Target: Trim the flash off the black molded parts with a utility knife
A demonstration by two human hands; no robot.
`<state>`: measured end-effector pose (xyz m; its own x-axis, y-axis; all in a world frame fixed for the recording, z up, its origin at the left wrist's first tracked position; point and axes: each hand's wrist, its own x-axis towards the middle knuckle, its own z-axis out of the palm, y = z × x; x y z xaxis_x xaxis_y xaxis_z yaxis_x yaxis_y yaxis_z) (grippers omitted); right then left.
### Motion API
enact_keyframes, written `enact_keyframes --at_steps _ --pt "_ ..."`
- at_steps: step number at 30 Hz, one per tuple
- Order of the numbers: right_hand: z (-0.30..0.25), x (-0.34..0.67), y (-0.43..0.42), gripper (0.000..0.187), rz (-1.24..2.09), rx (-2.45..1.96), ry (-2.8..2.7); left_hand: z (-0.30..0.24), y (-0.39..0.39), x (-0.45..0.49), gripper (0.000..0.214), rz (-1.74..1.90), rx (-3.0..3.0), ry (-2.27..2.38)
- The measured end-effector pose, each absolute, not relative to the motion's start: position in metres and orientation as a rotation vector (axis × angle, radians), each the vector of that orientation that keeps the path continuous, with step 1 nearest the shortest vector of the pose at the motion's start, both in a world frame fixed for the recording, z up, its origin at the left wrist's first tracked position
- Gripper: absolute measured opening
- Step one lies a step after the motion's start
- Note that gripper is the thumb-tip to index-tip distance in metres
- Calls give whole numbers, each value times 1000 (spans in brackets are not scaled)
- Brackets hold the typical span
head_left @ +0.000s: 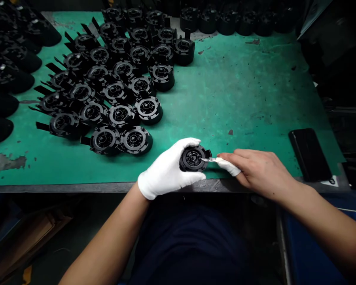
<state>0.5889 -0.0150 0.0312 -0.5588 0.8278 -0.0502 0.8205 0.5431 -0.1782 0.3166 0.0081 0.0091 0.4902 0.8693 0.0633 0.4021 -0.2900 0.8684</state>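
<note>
- You sit or stand before a broad green worktop (249, 91), its surface scuffed and dotted with dark scraps near your side and the far edge.
- Over its left and middle part, close together, stand many round black plastic-looking housings (136, 139), slotted faces up, some with flat tabs sticking out.
- Your left hand (166, 168), in a white fabric glove, is grasping the workpiece, thumb on its near side and fingers curled over its far side.
- Your right hand (256, 168), bare but for a white covering that seems to be on the thumb, is pinching a small tool.
- A black rectangular phone-like slab (310, 154) lies beyond your right wrist, well apart from the work.
- The workpiece, a round black slotted housing (192, 157), is between your hands at the near edge, face up. It looks light, stiff and smooth, so it may turn in the fabric; the outer wall is the sound place to hold, since the thin rim tabs could snap.
- The thin silver-coloured metal tool (210, 159) reaches over its face; it looks rigid and possibly sharp, best held well back from the tip.
</note>
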Motion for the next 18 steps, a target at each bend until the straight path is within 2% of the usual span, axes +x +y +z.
enact_keyframes --at_steps 4,7,14,18 --pt "26 593 -35 28 397 -1415 -2516 3 -6 325 72 805 1890 1136" --pt "27 592 -41 31 411 -1448 -2584 -1 -12 327 71 841 1911 1142" --pt "28 588 -22 35 188 -1506 -2666 -1 -9 327 70 851 1919 1138" --pt "24 589 -36 31 455 -1518 -2401 -1 -14 330 71 866 1920 1151"
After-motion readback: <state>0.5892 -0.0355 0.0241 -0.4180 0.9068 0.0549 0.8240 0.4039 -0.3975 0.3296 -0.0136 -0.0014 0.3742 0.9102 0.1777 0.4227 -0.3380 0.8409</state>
